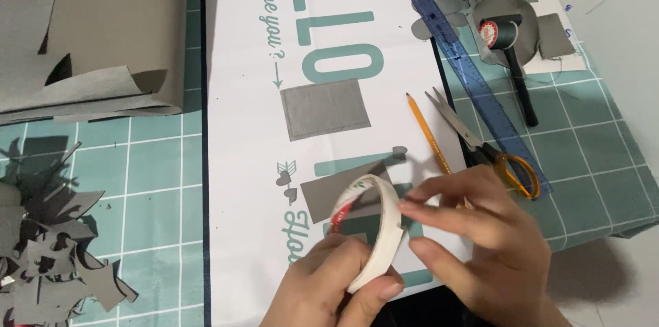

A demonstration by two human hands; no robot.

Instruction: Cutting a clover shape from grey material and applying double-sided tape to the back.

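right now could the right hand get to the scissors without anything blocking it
Probably yes. The right hand, pinching at the tape roll, sits just below the scissors, and nothing lies between; only the pencil is beside them.

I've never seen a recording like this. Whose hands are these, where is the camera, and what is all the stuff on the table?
There is no machine here: the single picture comes from a camera worn on a person's head, looking down at their own two bare hands. The left hand grips a roll of white tape, and the right hand pinches the roll's edge with its fingertips. Under them lies a white printed sheet on a teal checked cloth. Two cut grey rectangles rest on the sheet. To the right lie a yellow pencil, scissors with orange handles, a blue ruler and a black roller tool. Grey offcuts pile up at the left.
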